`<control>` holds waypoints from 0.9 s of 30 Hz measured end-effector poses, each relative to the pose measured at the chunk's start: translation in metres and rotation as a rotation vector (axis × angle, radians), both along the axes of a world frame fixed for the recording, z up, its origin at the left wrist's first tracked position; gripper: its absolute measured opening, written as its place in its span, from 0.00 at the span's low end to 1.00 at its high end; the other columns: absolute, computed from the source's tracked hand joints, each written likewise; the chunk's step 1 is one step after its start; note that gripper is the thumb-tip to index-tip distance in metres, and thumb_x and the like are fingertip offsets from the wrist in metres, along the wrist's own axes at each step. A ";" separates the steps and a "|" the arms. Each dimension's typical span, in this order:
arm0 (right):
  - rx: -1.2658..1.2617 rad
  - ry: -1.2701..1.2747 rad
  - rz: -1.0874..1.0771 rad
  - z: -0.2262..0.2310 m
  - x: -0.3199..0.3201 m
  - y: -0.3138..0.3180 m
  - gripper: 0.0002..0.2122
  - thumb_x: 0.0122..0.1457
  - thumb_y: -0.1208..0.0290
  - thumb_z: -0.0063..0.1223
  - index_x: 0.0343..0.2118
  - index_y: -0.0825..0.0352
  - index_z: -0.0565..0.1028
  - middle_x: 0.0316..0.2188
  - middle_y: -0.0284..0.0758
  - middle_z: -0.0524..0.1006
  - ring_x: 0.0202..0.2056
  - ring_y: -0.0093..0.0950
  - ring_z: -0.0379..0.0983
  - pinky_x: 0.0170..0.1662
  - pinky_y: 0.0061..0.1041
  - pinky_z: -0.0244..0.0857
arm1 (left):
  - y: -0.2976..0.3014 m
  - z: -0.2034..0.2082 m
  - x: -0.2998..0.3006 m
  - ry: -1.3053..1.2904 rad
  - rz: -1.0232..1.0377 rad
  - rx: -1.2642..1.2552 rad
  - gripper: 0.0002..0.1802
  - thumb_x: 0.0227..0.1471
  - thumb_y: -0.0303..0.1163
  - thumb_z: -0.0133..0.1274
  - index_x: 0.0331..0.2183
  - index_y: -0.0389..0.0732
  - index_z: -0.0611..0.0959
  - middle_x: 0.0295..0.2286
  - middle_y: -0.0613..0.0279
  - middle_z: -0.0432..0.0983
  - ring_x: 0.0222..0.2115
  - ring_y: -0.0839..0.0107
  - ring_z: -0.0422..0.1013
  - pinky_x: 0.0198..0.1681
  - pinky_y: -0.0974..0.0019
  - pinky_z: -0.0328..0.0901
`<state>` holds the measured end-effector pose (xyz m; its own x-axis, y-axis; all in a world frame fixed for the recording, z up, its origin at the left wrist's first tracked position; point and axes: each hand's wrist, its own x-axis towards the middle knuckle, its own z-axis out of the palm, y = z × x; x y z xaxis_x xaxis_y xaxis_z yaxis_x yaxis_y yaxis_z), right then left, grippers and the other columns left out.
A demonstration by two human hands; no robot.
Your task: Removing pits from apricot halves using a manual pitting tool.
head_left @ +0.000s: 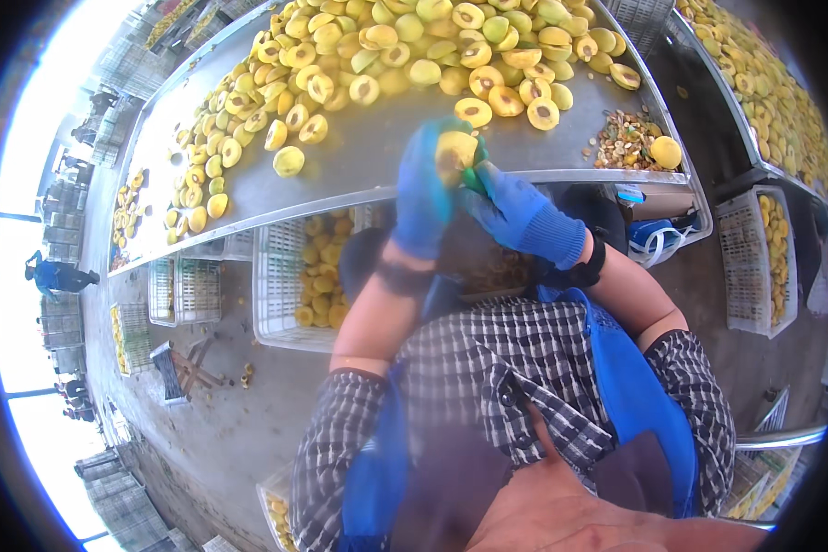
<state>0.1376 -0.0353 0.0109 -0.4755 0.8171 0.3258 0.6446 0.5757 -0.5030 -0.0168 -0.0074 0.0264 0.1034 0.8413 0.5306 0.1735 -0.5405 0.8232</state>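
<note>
My left hand (420, 189), in a blue glove with green fingers and slightly blurred, is closed around a yellow peach (454, 155) above the table's front edge. My right hand (523, 213), gloved the same way, meets the peach from the right. Its fingers are curled, and whatever they hold is hidden. Beyond both hands, a large heap of halved yellow peaches (363, 89) covers the metal table (359, 166), many with cut faces up. On the table's right lies a pile of peach stones (624, 138) with a whole-looking yellow peach (665, 153) beside it.
A white crate of peaches (281, 285) stands below the table to my left, with another white crate (186, 290) farther left. On the right are a peach-filled crate (750, 267) and a second heaped table (754, 83). A person (60, 275) stands far left.
</note>
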 end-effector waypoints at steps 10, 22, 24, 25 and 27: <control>-0.349 0.544 0.145 -0.021 0.010 -0.002 0.13 0.65 0.61 0.45 0.42 0.68 0.67 0.18 0.38 0.71 0.15 0.33 0.68 0.19 0.29 0.61 | 0.020 -0.019 -0.006 0.039 -0.200 -0.045 0.17 0.55 0.34 0.46 0.43 0.32 0.76 0.38 0.52 0.74 0.37 0.64 0.75 0.40 0.63 0.72; -1.146 0.850 0.342 -0.020 0.037 -0.023 0.13 0.68 0.60 0.38 0.39 0.66 0.69 0.13 0.26 0.62 0.09 0.15 0.54 0.10 0.13 0.47 | 0.010 -0.033 -0.012 0.434 0.227 0.224 0.23 0.46 0.27 0.59 0.46 0.34 0.74 0.37 0.51 0.75 0.39 0.61 0.73 0.42 0.63 0.70; -1.161 0.740 0.305 -0.045 0.054 -0.027 0.13 0.66 0.60 0.42 0.42 0.66 0.68 0.16 0.34 0.69 0.13 0.26 0.66 0.16 0.22 0.60 | 0.008 -0.036 -0.047 0.543 0.331 0.305 0.21 0.45 0.16 0.54 0.45 0.36 0.78 0.38 0.52 0.75 0.37 0.59 0.73 0.41 0.63 0.70; -1.156 0.740 0.311 -0.060 0.063 -0.029 0.13 0.66 0.60 0.42 0.42 0.66 0.68 0.16 0.34 0.69 0.13 0.26 0.66 0.16 0.22 0.60 | 0.003 -0.035 -0.076 0.609 0.365 0.285 0.21 0.47 0.19 0.55 0.46 0.37 0.77 0.38 0.51 0.75 0.38 0.59 0.73 0.42 0.62 0.70; -0.540 0.193 0.253 -0.084 0.079 -0.039 0.14 0.62 0.61 0.47 0.45 0.65 0.68 0.25 0.43 0.76 0.26 0.41 0.76 0.29 0.35 0.69 | -0.004 -0.028 -0.113 0.556 0.455 -0.119 0.22 0.48 0.26 0.57 0.47 0.38 0.78 0.40 0.50 0.75 0.40 0.55 0.73 0.44 0.60 0.69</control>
